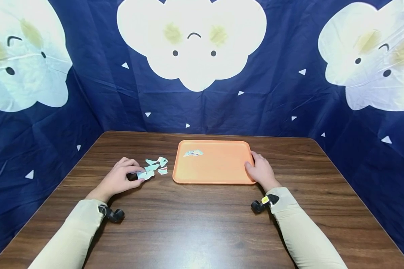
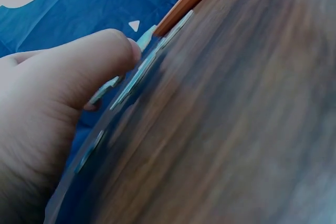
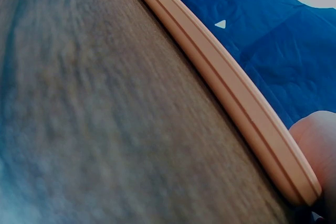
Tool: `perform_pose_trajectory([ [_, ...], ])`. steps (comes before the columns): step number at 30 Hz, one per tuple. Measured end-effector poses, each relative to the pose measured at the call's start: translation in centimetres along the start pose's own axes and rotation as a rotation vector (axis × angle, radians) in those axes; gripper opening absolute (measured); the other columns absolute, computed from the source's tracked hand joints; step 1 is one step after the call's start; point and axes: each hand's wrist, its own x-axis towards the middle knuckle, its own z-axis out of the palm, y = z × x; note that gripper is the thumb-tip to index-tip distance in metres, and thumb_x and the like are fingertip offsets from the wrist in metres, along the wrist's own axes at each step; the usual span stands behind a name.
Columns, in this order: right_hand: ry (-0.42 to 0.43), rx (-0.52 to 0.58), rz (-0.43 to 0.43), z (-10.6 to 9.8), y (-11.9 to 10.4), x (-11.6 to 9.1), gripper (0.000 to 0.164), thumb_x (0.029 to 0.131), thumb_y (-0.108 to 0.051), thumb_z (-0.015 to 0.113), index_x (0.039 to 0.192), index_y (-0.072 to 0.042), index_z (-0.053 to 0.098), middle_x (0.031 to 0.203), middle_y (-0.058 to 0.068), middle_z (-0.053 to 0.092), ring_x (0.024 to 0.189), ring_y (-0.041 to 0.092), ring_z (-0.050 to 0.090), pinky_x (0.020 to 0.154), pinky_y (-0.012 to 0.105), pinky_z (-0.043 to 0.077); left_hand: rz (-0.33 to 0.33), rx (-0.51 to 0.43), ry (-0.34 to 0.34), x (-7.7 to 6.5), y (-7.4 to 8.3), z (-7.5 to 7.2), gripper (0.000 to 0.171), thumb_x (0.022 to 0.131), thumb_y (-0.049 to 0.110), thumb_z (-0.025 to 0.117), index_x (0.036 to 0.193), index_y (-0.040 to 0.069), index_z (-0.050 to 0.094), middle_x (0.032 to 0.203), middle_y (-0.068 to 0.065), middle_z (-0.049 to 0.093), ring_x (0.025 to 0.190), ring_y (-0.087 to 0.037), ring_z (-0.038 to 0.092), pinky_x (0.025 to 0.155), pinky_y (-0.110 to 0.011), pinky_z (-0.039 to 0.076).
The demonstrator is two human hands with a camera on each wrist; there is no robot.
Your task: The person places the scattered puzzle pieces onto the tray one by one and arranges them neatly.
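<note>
Near the left side of the table, my left hand (image 1: 121, 177) pinches a pale blue, irregular flat piece (image 1: 145, 175) between thumb and fingers. In the left wrist view the thumb (image 2: 100, 59) covers much of that piece. Several similar flat pieces (image 1: 152, 167) lie on the table just beyond the fingertips. To their right is an orange tray (image 1: 219, 166), with one multicoloured flat piece (image 1: 193, 152) near its upper left corner. My right hand (image 1: 262, 172) grips the tray's right edge, thumb over the rim; the other fingers are partly hidden.
The brown wooden table (image 1: 195, 220) has rounded far corners. A dark blue curtain (image 1: 276, 112) with white clouds and small triangles stands behind it and along both sides. A small black camera (image 1: 114, 215) sits at the left wrist, another (image 1: 258, 206) at the right.
</note>
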Motion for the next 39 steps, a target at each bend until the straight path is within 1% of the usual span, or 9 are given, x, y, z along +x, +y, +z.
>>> perform_pose_trajectory([
  [3, -0.001, -0.003, -0.002, -0.1, 0.0, 0.0, 0.063, 0.098, -0.029, 0.053, 0.151, 0.004, 0.039, 0.149, 0.03, 0.044, 0.137, 0.049, 0.041, 0.113, 0.057, 0.032, -0.008, -0.008, 0.007, 0.3, 0.3, 0.2, 0.024, 0.074, 0.023, 0.085, 0.097, 0.018, 0.078, 0.095, 0.005, 0.064, 0.095, -0.017, 0.049, 0.084, -0.043, 0.037],
  [9, -0.007, -0.01, 0.002, -0.3, -0.1, 0.0, 0.063, 0.098, -0.029, 0.053, 0.151, 0.003, 0.039, 0.15, 0.03, 0.044, 0.137, 0.049, 0.041, 0.113, 0.057, 0.033, -0.041, 0.003, 0.028, 1.0, 0.8, 0.3, 0.024, 0.075, 0.025, 0.085, 0.097, 0.016, 0.079, 0.093, 0.005, 0.065, 0.093, -0.017, 0.049, 0.084, -0.041, 0.036],
  [14, -0.007, -0.01, 0.003, -0.3, 0.0, 0.1, 0.064, 0.098, -0.029, 0.053, 0.151, 0.004, 0.039, 0.149, 0.03, 0.044, 0.136, 0.05, 0.042, 0.112, 0.057, 0.033, -0.029, 0.007, 0.05, 2.1, 1.3, 0.4, 0.025, 0.075, 0.024, 0.085, 0.098, 0.015, 0.079, 0.094, 0.003, 0.067, 0.092, -0.018, 0.049, 0.084, -0.042, 0.036],
  [18, -0.001, -0.008, -0.005, -0.3, 0.0, 0.2, 0.064, 0.098, -0.03, 0.053, 0.151, 0.004, 0.04, 0.148, 0.03, 0.045, 0.134, 0.05, 0.043, 0.111, 0.057, 0.034, -0.021, 0.002, 0.049, 3.1, 1.7, 0.8, 0.026, 0.076, 0.024, 0.084, 0.099, 0.013, 0.08, 0.094, 0.001, 0.067, 0.091, -0.019, 0.049, 0.083, -0.042, 0.036],
  [25, -0.006, -0.001, -0.001, -0.3, 0.0, 0.3, 0.064, 0.099, -0.029, 0.053, 0.151, 0.004, 0.039, 0.15, 0.03, 0.043, 0.14, 0.049, 0.037, 0.115, 0.056, 0.03, -0.056, -0.021, 0.016, 4.9, 2.7, 1.5, 0.028, 0.078, 0.027, 0.084, 0.102, 0.015, 0.079, 0.096, 0.001, 0.067, 0.093, -0.019, 0.049, 0.085, -0.042, 0.036],
  [31, 0.002, -0.007, -0.007, -0.1, 0.1, 0.2, 0.063, 0.098, -0.028, 0.053, 0.151, 0.004, 0.04, 0.15, 0.03, 0.044, 0.14, 0.048, 0.038, 0.115, 0.056, 0.03, -0.045, -0.039, -0.008, 6.5, 3.4, 2.1, 0.031, 0.078, 0.03, 0.085, 0.105, 0.015, 0.079, 0.098, -0.001, 0.067, 0.095, -0.021, 0.049, 0.086, -0.045, 0.037],
  [35, 0.008, -0.003, -0.009, 0.0, 0.2, 0.2, 0.063, 0.098, -0.029, 0.053, 0.15, 0.004, 0.04, 0.149, 0.029, 0.045, 0.14, 0.048, 0.039, 0.115, 0.056, 0.03, -0.058, -0.038, -0.044, 7.7, 3.9, 2.6, 0.031, 0.08, 0.032, 0.084, 0.107, 0.016, 0.079, 0.099, 0.0, 0.066, 0.095, -0.021, 0.048, 0.086, -0.045, 0.038],
  [39, 0.01, -0.003, -0.012, 0.0, 0.2, 0.2, 0.064, 0.098, -0.03, 0.053, 0.15, 0.004, 0.04, 0.149, 0.03, 0.045, 0.139, 0.049, 0.039, 0.114, 0.056, 0.031, -0.082, -0.051, -0.082, 8.8, 4.7, 2.9, 0.032, 0.081, 0.033, 0.083, 0.108, 0.017, 0.079, 0.101, 0.0, 0.066, 0.098, -0.021, 0.049, 0.088, -0.047, 0.038],
])
